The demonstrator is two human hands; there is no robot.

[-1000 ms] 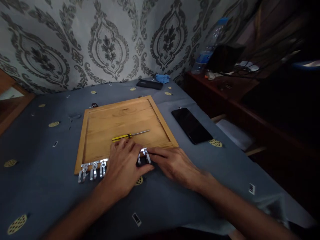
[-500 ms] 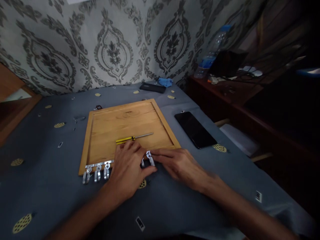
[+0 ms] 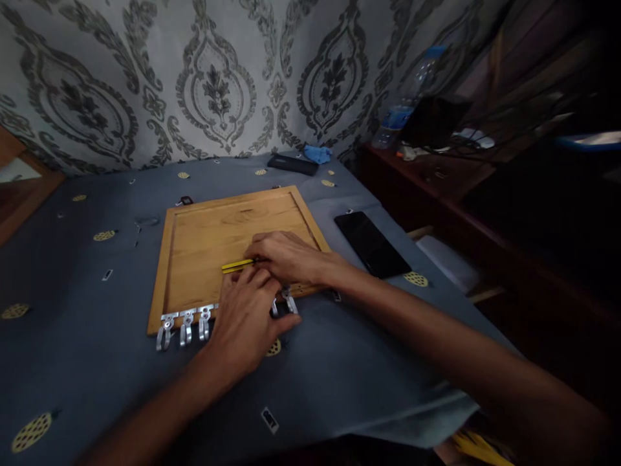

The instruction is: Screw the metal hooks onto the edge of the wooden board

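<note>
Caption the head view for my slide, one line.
Right hand at a yellow-handled screwdriver on a framed wooden panel, left hand partly covering metal hooks along its near edge.

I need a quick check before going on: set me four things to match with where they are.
1. Yellow-handled screwdriver
2. Smartphone
3. Blue-capped plastic bottle
4. Metal hooks

A. On the reddish-brown furniture, far right
B. Along the near edge of the wooden board
C. Over the board, partly covered by the right hand
D. On the tablecloth, right of the board

Pairs: 1-C, 2-D, 3-A, 4-B
</note>
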